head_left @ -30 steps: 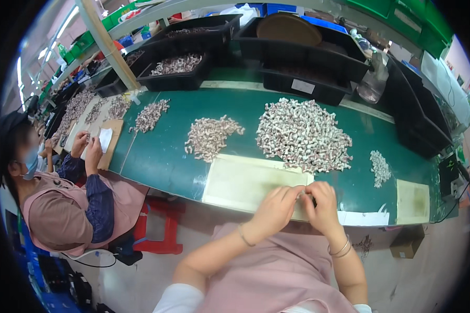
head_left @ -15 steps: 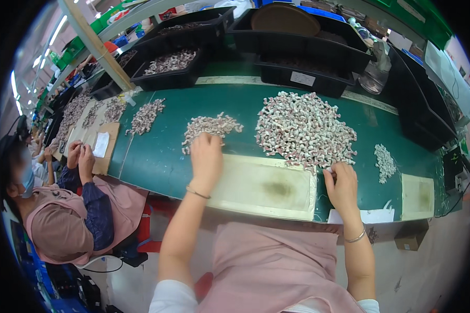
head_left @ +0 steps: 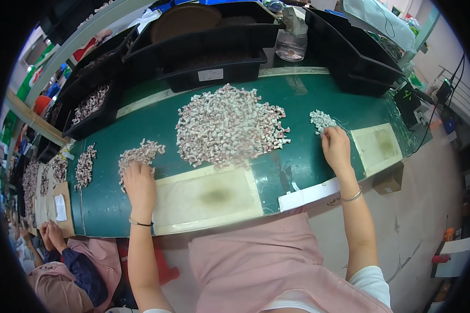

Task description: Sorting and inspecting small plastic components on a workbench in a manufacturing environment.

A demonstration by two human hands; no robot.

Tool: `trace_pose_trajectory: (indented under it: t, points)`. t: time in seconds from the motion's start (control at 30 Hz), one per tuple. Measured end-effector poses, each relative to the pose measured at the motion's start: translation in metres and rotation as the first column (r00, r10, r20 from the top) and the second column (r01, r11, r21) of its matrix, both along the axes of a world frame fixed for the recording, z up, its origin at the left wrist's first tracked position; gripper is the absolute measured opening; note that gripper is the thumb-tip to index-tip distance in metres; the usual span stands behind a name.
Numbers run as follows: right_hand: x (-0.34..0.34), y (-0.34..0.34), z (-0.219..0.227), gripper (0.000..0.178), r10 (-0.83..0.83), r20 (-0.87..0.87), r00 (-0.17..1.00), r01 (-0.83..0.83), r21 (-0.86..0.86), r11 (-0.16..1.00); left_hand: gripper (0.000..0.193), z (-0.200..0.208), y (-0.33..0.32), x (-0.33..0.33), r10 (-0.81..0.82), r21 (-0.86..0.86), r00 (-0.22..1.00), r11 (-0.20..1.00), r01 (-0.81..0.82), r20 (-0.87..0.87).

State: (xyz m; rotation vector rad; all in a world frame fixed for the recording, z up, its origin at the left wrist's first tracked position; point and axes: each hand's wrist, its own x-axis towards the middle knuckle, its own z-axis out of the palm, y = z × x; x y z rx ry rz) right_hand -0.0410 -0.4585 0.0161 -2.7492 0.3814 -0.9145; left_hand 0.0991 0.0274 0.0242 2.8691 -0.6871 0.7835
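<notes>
Pinkish pieces (head_left: 147,149), long axes mixed, pointing everywhere

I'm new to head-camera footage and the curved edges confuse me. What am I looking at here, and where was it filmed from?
There is no machine here: a person works with two bare hands. The view comes from a wide fisheye camera on their head, looking down, so straight edges bend near the rim.

On the green table lies a large pile of small whitish and reddish pieces, with a pale sheet in front of it. The left hand is at a smaller pile; the right hand is at a small whitish pile. Whether either holds a piece is too hard to tell.

Black trays stand behind, and a co-worker's sleeve shows at lower left.
</notes>
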Motion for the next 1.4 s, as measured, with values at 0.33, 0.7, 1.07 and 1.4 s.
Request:
trace_pose_trajectory:
  t: [0.33,0.7,1.07,1.4]
  points:
    - [0.024,-0.003,-0.032,0.009,-0.002,-0.112,0.994,-0.02,-0.196,0.98,0.005,-0.009,0.0,-0.001,-0.074,-0.101,0.997,0.992,0.073,-0.005]
    - [0.001,0.021,-0.026,0.016,0.251,-0.202,0.947,-0.285,-0.162,0.945,0.017,-0.009,-0.049,-0.058,-0.183,-0.471,0.982,0.871,0.138,-0.053]
    - [-0.003,0.04,0.006,0.016,0.16,-0.204,0.966,-0.208,-0.237,0.949,0.009,0.005,-0.074,-0.089,-0.379,-0.802,0.906,0.592,0.081,-0.187]
    - [0.002,0.055,-0.021,0.008,0.349,-0.027,0.937,-0.345,0.097,0.934,0.011,0.005,-0.089,-0.11,-0.516,-0.912,0.835,0.408,0.043,-0.192]
